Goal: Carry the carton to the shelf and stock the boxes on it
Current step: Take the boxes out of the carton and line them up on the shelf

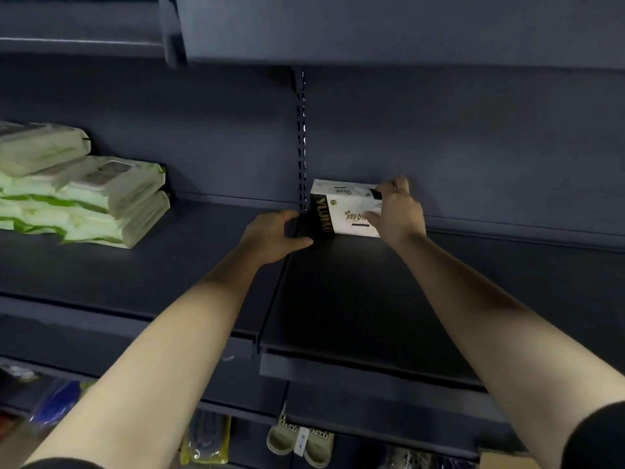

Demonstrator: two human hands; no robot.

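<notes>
1. At the far left, a stack of soft green-and-white wipe packs (84, 198) lies on the left shelf board (176, 272), well apart from your hands. On the tier below it a blue packaged item (55, 402) shows, too blurred to identify.

2. Further right on that lower tier, a yellow pack (206, 446) stands under the front edge of the left board.

3. Your left hand (275, 233) is at the seam between the two boards. Its fingers and thumb are curled round the black left end of the YUJIAO box (348, 214), gripping it.

4. Below that hand, on the lower tier, is a pair of beige slippers (301, 441).

5. A slotted upright (302, 137) runs down the back panel and ends just beside the box's rear left corner.

6. The box sits on the right shelf board (372, 299), at the back left corner, near the back panel. You cannot tell whether it touches the panel. Its white front faces you and its black end panel carries the brand lettering.

7. Your right hand (395, 211) grips the box's right end, with the fingers curled over the top and the thumb on the front face.
</notes>
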